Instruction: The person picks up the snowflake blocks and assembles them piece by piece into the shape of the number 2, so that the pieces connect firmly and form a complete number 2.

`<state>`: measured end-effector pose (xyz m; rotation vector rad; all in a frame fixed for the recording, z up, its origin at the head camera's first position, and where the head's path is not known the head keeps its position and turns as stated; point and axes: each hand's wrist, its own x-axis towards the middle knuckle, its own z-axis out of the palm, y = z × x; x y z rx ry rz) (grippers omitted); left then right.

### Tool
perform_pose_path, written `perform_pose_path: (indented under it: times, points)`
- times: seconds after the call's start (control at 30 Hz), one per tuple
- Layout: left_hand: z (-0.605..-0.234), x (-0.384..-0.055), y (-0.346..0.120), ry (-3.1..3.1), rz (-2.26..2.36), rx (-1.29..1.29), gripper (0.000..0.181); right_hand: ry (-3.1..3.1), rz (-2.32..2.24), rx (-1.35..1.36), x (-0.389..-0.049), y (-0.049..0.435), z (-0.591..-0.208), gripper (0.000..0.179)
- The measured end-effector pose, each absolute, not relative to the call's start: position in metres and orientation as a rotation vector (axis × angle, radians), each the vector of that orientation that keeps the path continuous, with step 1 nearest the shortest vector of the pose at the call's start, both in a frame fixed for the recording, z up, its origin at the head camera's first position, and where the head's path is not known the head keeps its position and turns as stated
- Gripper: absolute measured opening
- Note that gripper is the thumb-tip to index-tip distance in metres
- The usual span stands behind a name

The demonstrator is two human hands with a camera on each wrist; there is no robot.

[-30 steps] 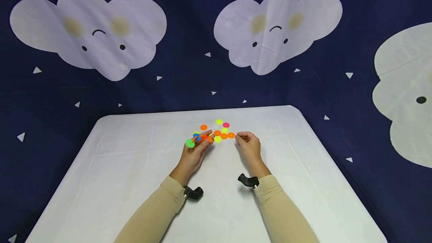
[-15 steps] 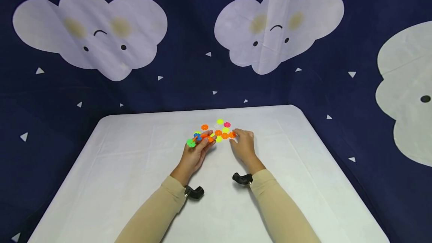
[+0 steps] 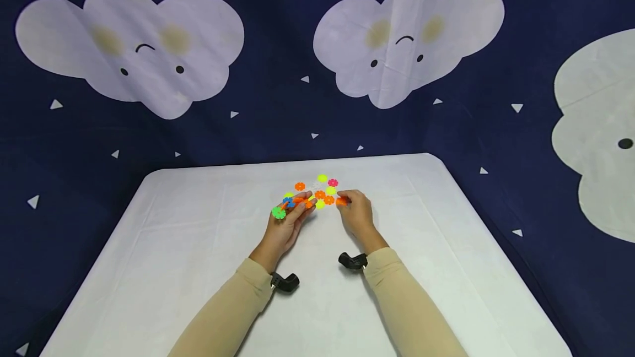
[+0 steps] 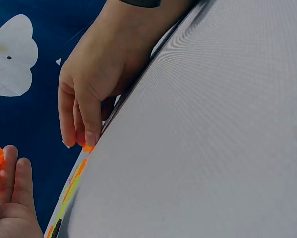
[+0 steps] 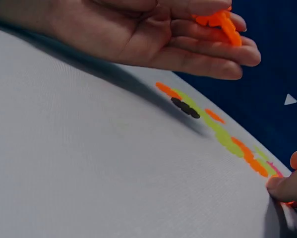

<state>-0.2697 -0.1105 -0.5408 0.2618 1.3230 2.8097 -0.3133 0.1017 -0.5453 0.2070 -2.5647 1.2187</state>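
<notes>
My left hand [image 3: 281, 233] holds a joined group of notched plastic discs over the far part of the table. In it I see a green disc [image 3: 278, 212], a blue disc [image 3: 288, 202] and orange discs [image 3: 309, 203]. Palm up in the right wrist view, the left hand [image 5: 133, 37] has its thumb over orange pieces [image 5: 220, 21]. To the right, my right hand [image 3: 358, 216] pinches one orange disc [image 3: 341, 201] at the table, tilted between thumb and fingers. The left wrist view shows those fingertips pointing down on the orange disc [image 4: 88, 148].
Between and beyond the hands lie several loose discs: an orange disc [image 3: 300, 186], a yellow disc [image 3: 322, 178], a pink disc [image 3: 333, 183] and others. A black disc [image 5: 185, 108] shows in the right wrist view. Behind the white table [image 3: 198, 269] hangs a dark blue cloth [image 3: 278, 136].
The right hand has moved left onto the rightmost orange disc and now pinches it, tilting it up from lying flat. The left hand and its group of discs have hardly moved.
</notes>
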Motion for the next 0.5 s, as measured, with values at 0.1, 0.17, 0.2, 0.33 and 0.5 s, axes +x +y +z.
perform_pose_path:
  times: [0.1, 0.17, 0.2, 0.33, 0.5]
  points:
    - [-0.541, -0.27, -0.111, 1.339, 2.811, 0.26, 0.044, -2.517, 1.314, 0.189, -0.31, 0.103, -0.545, 0.031]
    - [-0.541, -0.271, -0.111, 1.345, 2.816, 0.265, 0.044, -2.482, 1.362, 0.179, -0.308, 0.103, -0.545, 0.031]
    - [-0.541, -0.271, -0.11, 1.346, 2.82, 0.27, 0.044, -2.462, 1.382, 0.181, -0.306, 0.104, -0.545, 0.03]
    - [-0.542, -0.271, -0.11, 1.334, 2.836, 0.273, 0.043, -2.427, 1.512, 0.163, -0.298, 0.104, -0.543, 0.023]
    - [-0.542, -0.271, -0.109, 1.3, 2.863, 0.262, 0.04, -2.393, 1.664, 0.205, -0.288, 0.1, -0.539, 0.014]
